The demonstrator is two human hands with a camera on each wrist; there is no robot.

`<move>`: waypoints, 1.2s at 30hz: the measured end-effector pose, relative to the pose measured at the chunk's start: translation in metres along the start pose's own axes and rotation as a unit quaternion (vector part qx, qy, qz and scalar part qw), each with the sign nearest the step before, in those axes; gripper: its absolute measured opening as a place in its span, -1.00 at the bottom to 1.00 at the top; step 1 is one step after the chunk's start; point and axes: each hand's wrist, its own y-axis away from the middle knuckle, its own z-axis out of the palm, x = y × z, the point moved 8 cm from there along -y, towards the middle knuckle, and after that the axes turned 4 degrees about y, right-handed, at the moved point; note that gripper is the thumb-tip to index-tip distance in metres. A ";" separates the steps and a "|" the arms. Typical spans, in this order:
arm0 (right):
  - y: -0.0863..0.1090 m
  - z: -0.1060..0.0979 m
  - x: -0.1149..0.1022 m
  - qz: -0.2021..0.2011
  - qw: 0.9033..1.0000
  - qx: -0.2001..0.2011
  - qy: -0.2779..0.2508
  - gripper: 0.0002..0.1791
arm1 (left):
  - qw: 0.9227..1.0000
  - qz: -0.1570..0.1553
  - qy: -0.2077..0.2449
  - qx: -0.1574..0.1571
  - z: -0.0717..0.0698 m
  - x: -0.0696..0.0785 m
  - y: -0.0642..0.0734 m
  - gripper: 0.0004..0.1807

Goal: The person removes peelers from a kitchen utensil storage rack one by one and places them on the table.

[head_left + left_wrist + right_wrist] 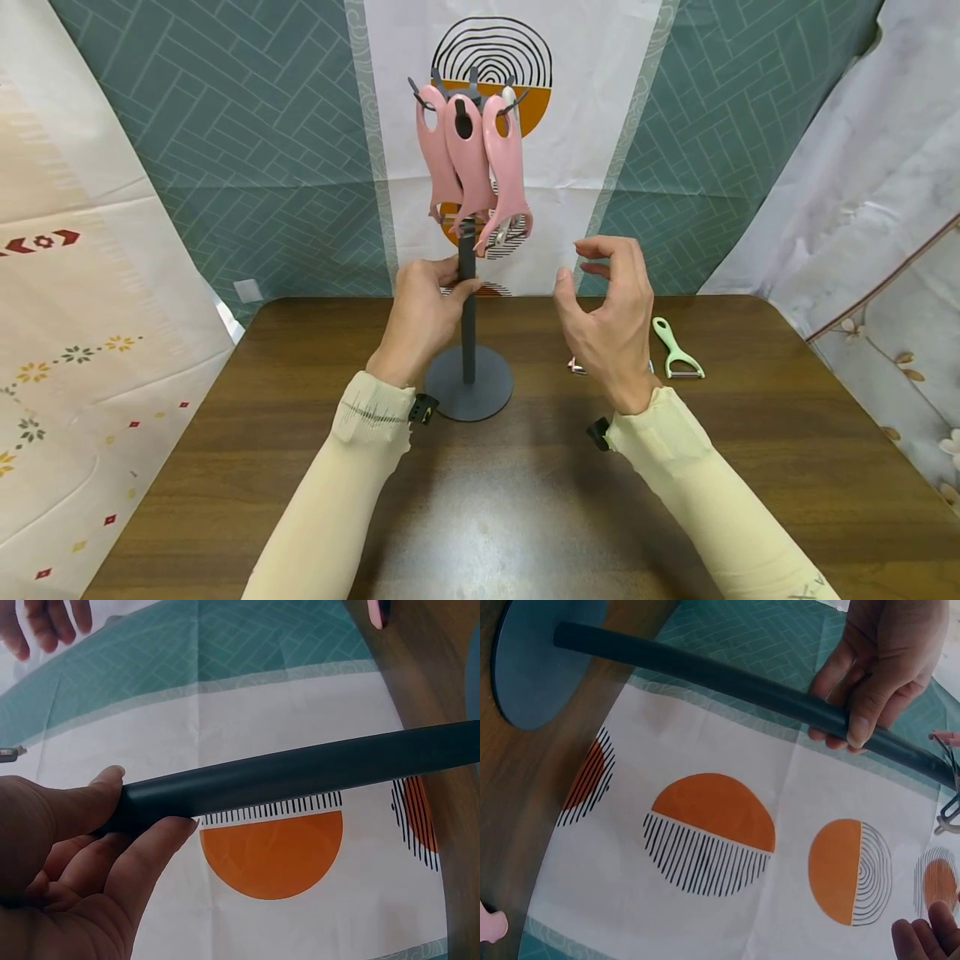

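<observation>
A dark grey rack stand (468, 317) with a round base (491, 400) and hooks at its top stands on the table. My left hand (423, 308) grips its pole below the hanging peelers, thumb and fingers around it, as the left wrist view also shows. Pink Y-shaped peelers (468, 158) hang by their handle holes from the hooks, and a white handle (509, 96) shows partly behind them. My right hand (609, 317) is raised to the right of the pole, fingers bent and apart from the thumb, holding nothing. Its fingers (930, 937) appear at the right wrist view's lower corner.
A light green peeler (677, 350) lies on the brown table (300, 500) right of my right hand. Behind that hand, a pink and metal piece (576, 366) is mostly hidden. A patterned cloth (262, 167) hangs behind the table.
</observation>
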 end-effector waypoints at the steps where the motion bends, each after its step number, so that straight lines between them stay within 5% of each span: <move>1: 0.000 0.001 -0.001 -0.001 1.000 0.001 -0.002 -0.65 | 1.000 0.000 0.001 0.001 0.000 0.000 0.000 -0.73; 36: -0.010 0.024 -0.036 -0.018 0.998 0.003 -0.059 -0.47 | 1.000 0.010 0.001 0.006 0.000 0.002 0.001 -0.69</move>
